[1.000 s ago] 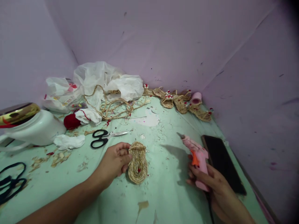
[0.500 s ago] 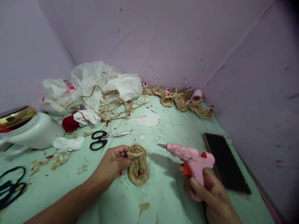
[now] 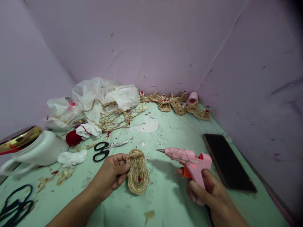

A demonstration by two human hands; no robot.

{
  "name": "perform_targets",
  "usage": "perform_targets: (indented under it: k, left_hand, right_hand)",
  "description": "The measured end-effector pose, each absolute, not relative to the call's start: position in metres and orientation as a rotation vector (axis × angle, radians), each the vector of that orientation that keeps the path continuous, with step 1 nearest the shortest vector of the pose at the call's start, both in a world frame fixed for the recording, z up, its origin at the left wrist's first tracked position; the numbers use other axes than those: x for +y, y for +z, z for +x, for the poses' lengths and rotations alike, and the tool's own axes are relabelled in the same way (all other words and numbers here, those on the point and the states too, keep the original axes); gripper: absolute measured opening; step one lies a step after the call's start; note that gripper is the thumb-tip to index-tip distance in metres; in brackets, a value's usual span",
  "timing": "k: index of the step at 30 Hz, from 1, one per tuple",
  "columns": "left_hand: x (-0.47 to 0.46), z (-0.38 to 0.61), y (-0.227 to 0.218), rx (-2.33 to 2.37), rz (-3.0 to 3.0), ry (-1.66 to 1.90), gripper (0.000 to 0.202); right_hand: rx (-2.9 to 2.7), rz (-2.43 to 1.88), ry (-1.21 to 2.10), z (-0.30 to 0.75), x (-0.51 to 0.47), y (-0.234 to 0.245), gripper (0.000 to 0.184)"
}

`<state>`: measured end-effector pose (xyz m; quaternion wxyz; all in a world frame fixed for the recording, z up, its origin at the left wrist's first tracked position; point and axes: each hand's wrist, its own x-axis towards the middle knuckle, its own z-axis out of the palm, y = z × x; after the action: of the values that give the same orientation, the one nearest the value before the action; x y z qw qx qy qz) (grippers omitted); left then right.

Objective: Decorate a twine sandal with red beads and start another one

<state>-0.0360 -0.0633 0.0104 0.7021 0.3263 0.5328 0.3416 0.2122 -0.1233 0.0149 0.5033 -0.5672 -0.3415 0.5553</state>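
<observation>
A small woven jute sandal [image 3: 137,172] lies on the green table [image 3: 165,195]. My left hand [image 3: 111,174] grips its left edge with curled fingers. My right hand [image 3: 210,198] is wrapped round the handle of a pink glue gun [image 3: 189,159]. The gun's metal nozzle points left, toward the sandal's strap end, a short gap away from it. A red light glows on the gun's body.
Black scissors [image 3: 104,148] lie just behind my left hand. A dark phone [image 3: 227,162] rests at the right. Several finished jute sandals [image 3: 180,105] line the back wall. Loose jute cord [image 3: 113,115], plastic bags [image 3: 104,93], a red yarn ball [image 3: 73,137] and a white jug [image 3: 35,149] sit at the left.
My right hand lifted the glue gun off the table and swung its nozzle left toward the sandal. My left hand stayed on the sandal. The view tilted slightly.
</observation>
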Motion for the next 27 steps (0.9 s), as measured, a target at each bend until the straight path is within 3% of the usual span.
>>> perform_targets:
  k: [6,15,27]
  left_hand:
    - [-0.069,-0.025,0.015,1.34,0.801,0.746,0.018]
    - [-0.069,-0.019,0.015,1.457,0.808,0.719,0.011]
    - [-0.067,-0.023,0.017,1.308,0.8,0.692,0.037]
  right_hand:
    - [-1.084,-1.399,1.46,0.214,-0.129,0.008,0.039]
    - [-0.929,-1.44,1.283,0.217,-0.124,-0.002,0.034]
    - [-0.994,-1.403,1.396,0.211,-0.131,-0.007,0.036]
